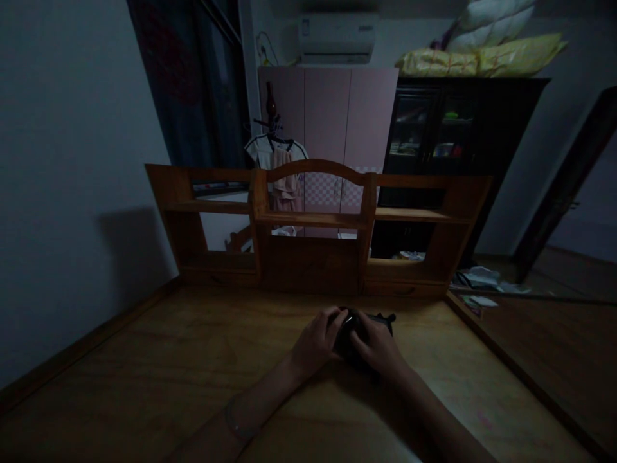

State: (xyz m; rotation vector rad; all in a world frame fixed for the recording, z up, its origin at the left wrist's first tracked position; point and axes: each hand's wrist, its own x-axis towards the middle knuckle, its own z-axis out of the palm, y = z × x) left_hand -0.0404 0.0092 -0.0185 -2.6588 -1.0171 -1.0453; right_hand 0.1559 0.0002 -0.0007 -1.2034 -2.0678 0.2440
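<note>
A small dark object (346, 347) with a shiny top rests on the wooden board (216, 360), in front of the shelf unit. Its kind is hard to make out in the dim light; a short knob-like part sticks out at its right. My left hand (319, 339) is closed on its left side, fingers curled over the upper edge. From the right, my right hand (378, 344) grips it too, with the thumb across the front and the fingers over the top. My hands partly cover the object, and its underside is hidden.
A wooden shelf unit (313, 220) spans the board's far edge. A raised wooden edge (511, 360) runs along the right side, and a pale wall (72, 161) stands at the left. Beyond are a pink wardrobe (328, 116), a dark cabinet (501, 128) and hanging clothes (284, 167).
</note>
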